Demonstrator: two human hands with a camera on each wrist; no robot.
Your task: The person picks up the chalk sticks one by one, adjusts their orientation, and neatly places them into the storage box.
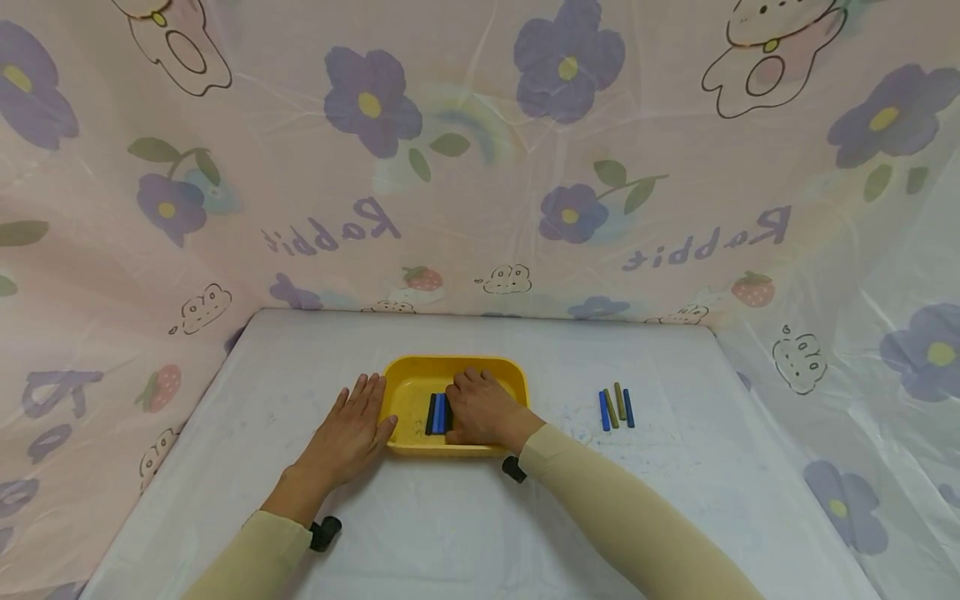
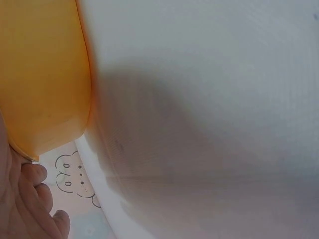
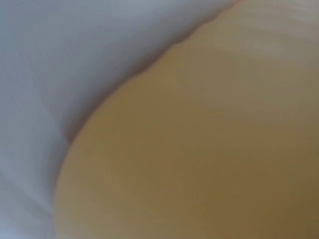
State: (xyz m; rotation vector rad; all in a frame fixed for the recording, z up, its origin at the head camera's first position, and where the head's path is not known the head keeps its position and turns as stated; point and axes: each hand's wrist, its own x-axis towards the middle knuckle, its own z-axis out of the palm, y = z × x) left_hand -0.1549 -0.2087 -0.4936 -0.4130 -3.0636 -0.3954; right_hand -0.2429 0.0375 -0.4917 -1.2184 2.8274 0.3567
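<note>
I see a shallow yellow plastic tray (image 1: pixel 408 385) near the desk's (image 1: pixel 450 517) far edge, holding dark and blue sticks (image 1: pixel 438 414). My right grip (image 1: pixel 480 408) rests curled on them; my left grip (image 1: pixel 348 429) lies flat, touching the tray's left rim.

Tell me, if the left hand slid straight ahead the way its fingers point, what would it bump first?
Probably nothing: the left hand lies beside the yellow tray, fingers pointing along its left wall toward bare white table. The flowered curtain comes next.
</note>
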